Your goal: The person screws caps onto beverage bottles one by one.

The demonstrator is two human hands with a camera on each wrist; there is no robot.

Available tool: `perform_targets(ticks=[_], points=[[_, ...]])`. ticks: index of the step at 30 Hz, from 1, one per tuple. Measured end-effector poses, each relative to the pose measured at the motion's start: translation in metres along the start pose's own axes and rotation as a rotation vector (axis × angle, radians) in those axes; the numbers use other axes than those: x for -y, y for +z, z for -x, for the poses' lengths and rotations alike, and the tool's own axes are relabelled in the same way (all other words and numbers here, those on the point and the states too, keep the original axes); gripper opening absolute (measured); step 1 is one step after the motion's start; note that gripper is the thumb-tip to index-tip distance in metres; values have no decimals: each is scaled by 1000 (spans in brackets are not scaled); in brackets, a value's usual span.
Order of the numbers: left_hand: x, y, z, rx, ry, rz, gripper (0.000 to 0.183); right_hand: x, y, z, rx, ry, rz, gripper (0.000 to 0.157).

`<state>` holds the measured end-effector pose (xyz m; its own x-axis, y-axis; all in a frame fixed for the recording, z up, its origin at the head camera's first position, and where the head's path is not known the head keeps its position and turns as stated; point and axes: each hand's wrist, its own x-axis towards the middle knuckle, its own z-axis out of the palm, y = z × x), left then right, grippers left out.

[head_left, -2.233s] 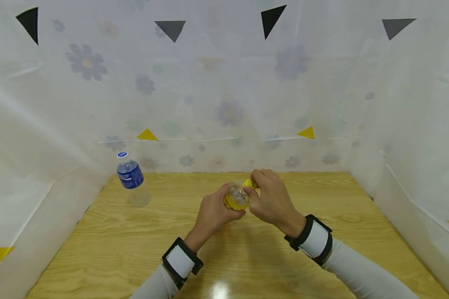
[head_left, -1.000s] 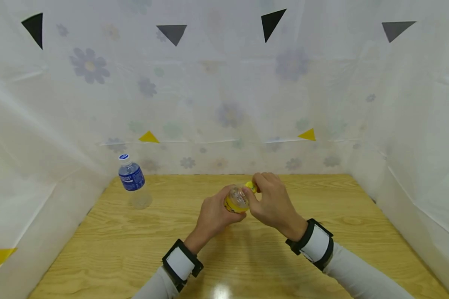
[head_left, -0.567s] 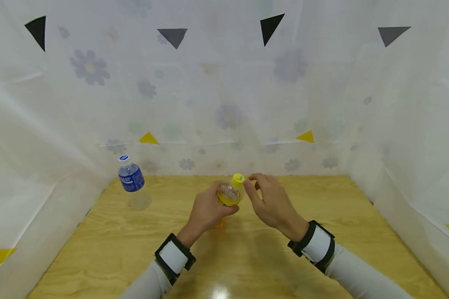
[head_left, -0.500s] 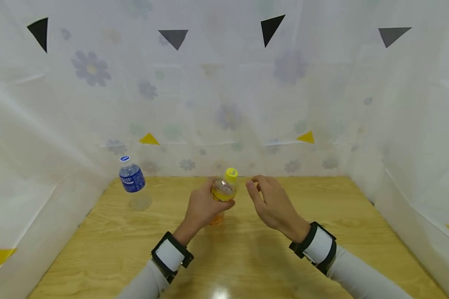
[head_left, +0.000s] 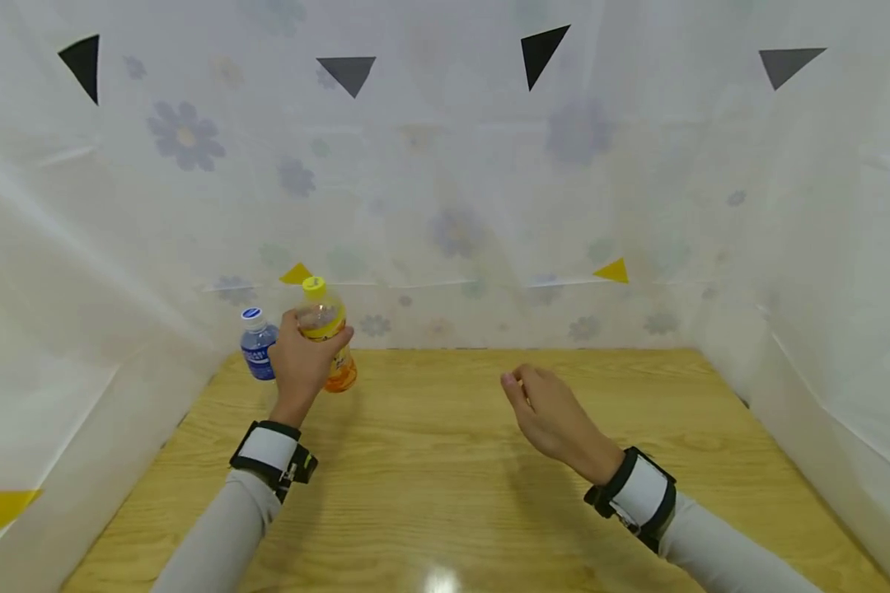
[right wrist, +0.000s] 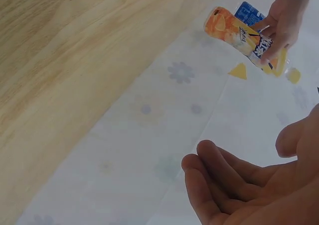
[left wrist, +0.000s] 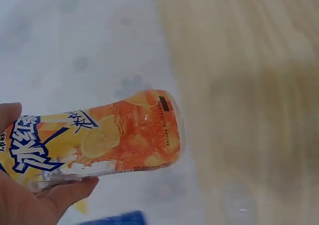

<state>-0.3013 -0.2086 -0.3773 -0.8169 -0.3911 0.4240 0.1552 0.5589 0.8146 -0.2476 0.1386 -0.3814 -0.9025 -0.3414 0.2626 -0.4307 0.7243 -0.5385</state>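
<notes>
My left hand (head_left: 301, 360) grips a clear plastic drink bottle (head_left: 325, 321) round its upper part. This bottle has a yellow screw cap (head_left: 314, 285) on its neck and an orange and yellow label with a lemon slice, plain in the left wrist view. Its base appears held up over the table in the left wrist view. Just left of that hand stands a second bottle (head_left: 258, 350), blue-labelled with a white cap, its lower part hidden behind the hand. My right hand (head_left: 558, 422) hangs over the table's right half, fingers loosely curled, holding nothing.
The wooden table (head_left: 430, 486) ends at a white flowered plastic sheet (head_left: 445, 165) at the back, with sheets along both sides. Black, grey and yellow paper triangles are stuck on these sheets.
My right hand twisted at the yellow cap, then let go and drew back slightly. My left hand has carried the capped bottle left and away from me, beside the blue-labelled bottle.
</notes>
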Motion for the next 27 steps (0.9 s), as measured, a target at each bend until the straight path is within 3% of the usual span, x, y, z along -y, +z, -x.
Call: perform_targets(ticks=[4, 9, 13, 18, 27], points=[[26, 3, 1, -49, -66, -17, 73, -1, 2, -1, 27, 6, 7, 52], [43, 6, 5, -69, -109, -18, 74, -4, 3, -1, 39, 14, 30, 50], [49, 7, 7, -61, -111, -58, 72, -6, 3, 0, 47, 26, 34, 47], [49, 6, 6, 1, -97, -97, 72, -8, 5, 0, 47, 32, 41, 43], [54, 11, 5, 55, -114, -82, 75, -12, 9, 2, 73, 39, 24, 41]])
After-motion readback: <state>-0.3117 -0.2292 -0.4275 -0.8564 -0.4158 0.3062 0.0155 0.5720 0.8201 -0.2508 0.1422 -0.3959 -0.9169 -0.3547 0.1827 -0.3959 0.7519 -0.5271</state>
